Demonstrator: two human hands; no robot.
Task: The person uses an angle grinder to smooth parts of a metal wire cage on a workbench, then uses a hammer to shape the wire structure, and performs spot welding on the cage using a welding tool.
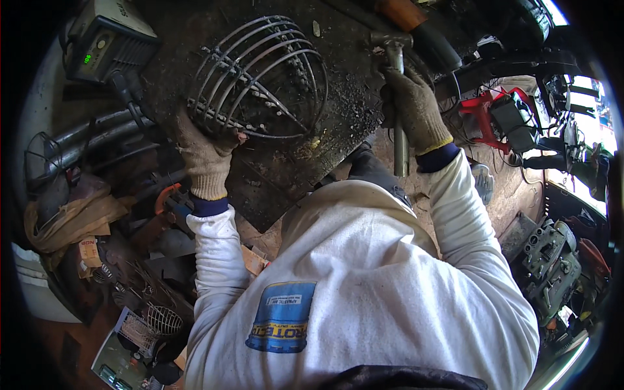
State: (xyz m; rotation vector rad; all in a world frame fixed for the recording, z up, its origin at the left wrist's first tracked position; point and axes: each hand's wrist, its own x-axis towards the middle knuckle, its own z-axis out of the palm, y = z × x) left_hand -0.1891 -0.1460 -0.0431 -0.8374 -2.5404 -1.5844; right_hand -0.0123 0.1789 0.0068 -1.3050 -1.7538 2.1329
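A domed cage of welded metal rods (262, 73) lies on a dark, grimy worktable (257, 195). My left hand (205, 153), in a knitted work glove, grips the cage at its near left edge; the fingertips are partly hidden there. In my gloved right hand (416, 107) is a hammer (401, 153), its metal handle upright in the picture and its head above my fist. The hammer is held off to the right of the cage, over the table's right edge, and does not touch it.
A welding machine (109, 49) with a lit green display stands at the far left. Dark grit (348, 107) is scattered over the tabletop. A red-framed machine (497, 117) is on the right. Cluttered parts and a smaller wire basket (164, 320) lie at lower left.
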